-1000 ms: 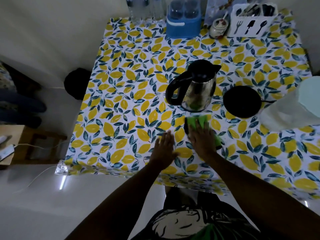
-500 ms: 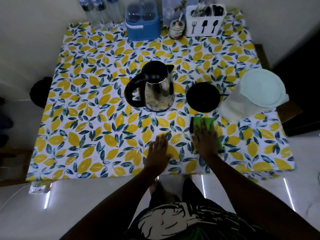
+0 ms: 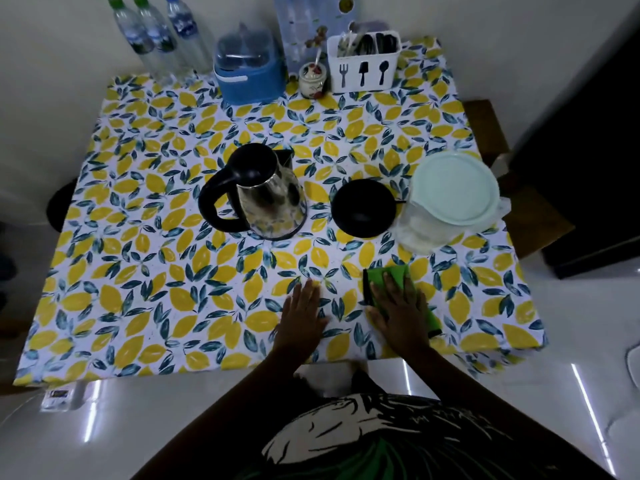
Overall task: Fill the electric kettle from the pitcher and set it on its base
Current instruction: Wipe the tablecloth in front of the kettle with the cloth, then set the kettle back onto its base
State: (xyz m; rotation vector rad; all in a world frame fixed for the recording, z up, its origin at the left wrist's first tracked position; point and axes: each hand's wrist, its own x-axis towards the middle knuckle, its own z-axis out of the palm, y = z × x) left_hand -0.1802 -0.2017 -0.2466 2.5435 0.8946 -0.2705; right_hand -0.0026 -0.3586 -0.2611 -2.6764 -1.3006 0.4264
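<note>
1. The scene is dimly lit, with muted colours throughout.
2. Bright streaks of glare are reflected on the glossy floor (image 3: 588,400).
3. Straight edges of the counter (image 3: 145,216) are bowed by wide-angle distortion.
4. Fine detail is softened towards the corners.

No words or numbers can be read; the only signs are the black fork, spatula and spoon symbols printed on the front of the white cutlery holder (image 3: 363,65)
</note>
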